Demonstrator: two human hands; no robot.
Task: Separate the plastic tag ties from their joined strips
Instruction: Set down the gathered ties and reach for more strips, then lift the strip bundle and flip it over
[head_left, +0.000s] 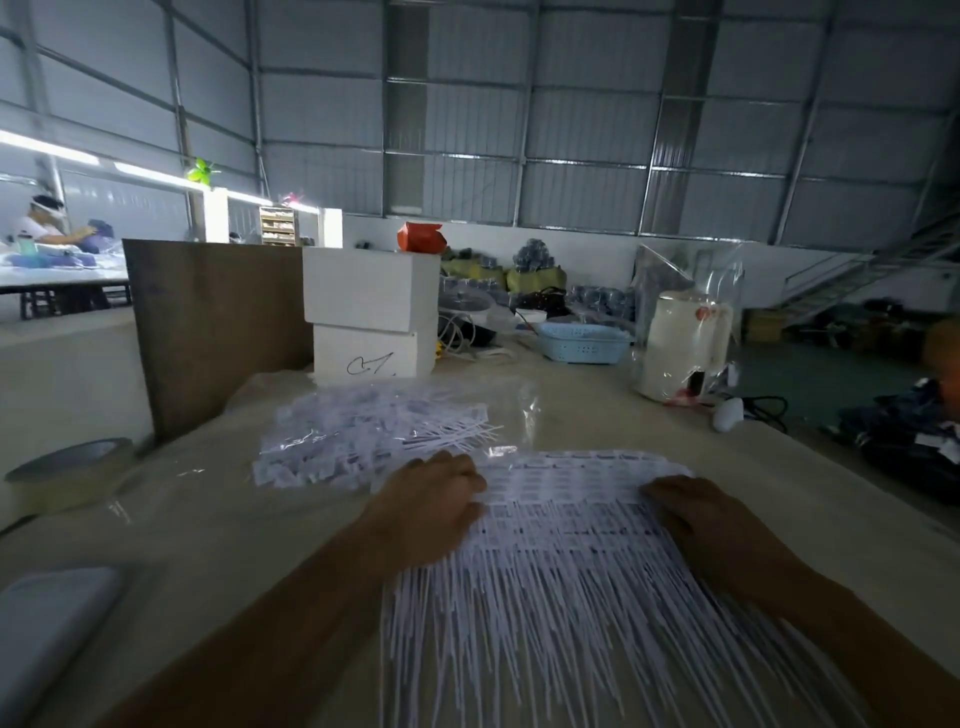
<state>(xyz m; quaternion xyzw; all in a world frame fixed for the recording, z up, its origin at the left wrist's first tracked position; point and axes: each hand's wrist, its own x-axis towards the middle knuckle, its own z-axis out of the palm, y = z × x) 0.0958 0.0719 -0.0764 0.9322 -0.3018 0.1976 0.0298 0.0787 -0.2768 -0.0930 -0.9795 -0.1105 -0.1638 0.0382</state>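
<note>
A wide joined strip of white plastic tag ties (566, 525) lies on the table in front of me, its printed heads at the far side and its long thin tails fanning toward me. My left hand (431, 504) grips the strip's left end with curled fingers. My right hand (711, 525) grips its right end the same way. A heap of loose white ties (363, 436) lies on clear plastic film just beyond my left hand.
Two stacked white boxes (371, 312) and a brown board (218, 327) stand behind the heap. A tape roll (67, 478) sits far left, a blue basket (582, 343) and a bagged white kettle (685, 348) at the back right. A person's head shows at the right edge.
</note>
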